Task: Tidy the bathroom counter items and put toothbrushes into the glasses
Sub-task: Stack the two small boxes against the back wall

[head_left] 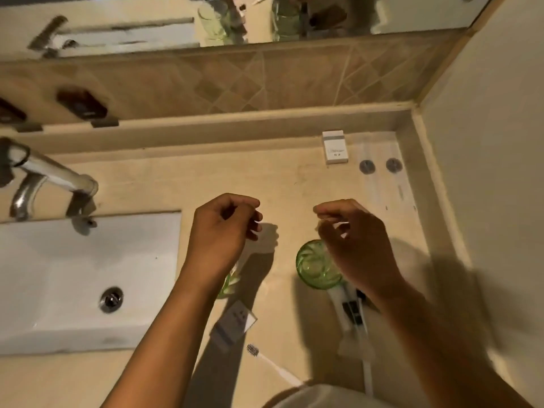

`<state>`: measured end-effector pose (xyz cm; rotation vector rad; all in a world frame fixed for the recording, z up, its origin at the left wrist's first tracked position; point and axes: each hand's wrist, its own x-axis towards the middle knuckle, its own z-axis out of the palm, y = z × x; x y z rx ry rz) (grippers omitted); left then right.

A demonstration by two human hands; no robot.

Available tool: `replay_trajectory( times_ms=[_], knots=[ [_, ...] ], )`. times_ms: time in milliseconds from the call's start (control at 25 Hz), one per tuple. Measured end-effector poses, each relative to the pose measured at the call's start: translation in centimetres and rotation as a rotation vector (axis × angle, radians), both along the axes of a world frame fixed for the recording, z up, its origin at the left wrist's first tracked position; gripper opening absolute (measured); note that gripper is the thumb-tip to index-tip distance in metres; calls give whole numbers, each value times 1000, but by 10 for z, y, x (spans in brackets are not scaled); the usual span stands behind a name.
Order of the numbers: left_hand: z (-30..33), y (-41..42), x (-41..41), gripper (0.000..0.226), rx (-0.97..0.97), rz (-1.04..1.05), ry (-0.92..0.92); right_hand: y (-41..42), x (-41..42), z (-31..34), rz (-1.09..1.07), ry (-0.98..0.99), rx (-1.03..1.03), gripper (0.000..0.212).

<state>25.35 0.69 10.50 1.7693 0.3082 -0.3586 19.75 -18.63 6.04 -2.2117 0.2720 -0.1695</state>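
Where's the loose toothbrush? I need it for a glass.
The toothbrush lies on the counter near the bottom edge, just below the small box, between the forearms.

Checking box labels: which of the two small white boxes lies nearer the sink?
The white box by the left forearm, near the toothbrush. The other box sits at the back ledge, farther right.

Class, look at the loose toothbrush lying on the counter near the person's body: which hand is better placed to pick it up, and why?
Probably the left hand. The toothbrush lies nearer the left forearm, beside the small box, and that hand looks empty. The right hand hovers over the green glass, farther away.
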Motion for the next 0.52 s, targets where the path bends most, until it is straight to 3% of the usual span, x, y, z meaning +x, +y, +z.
replay_trajectory(
  times_ms=[160,400,520],
  knots=[
    [4,46,-57,22,58,68,-48,48,-42,-5,230,0,-44,30],
    [-56,104,-140,20,184,323,42,104,-102,-43,410,337,-44,53],
    [-95,111,-172,16,331,219,94,119,-114,-60,329,518,53,36]
  ],
)
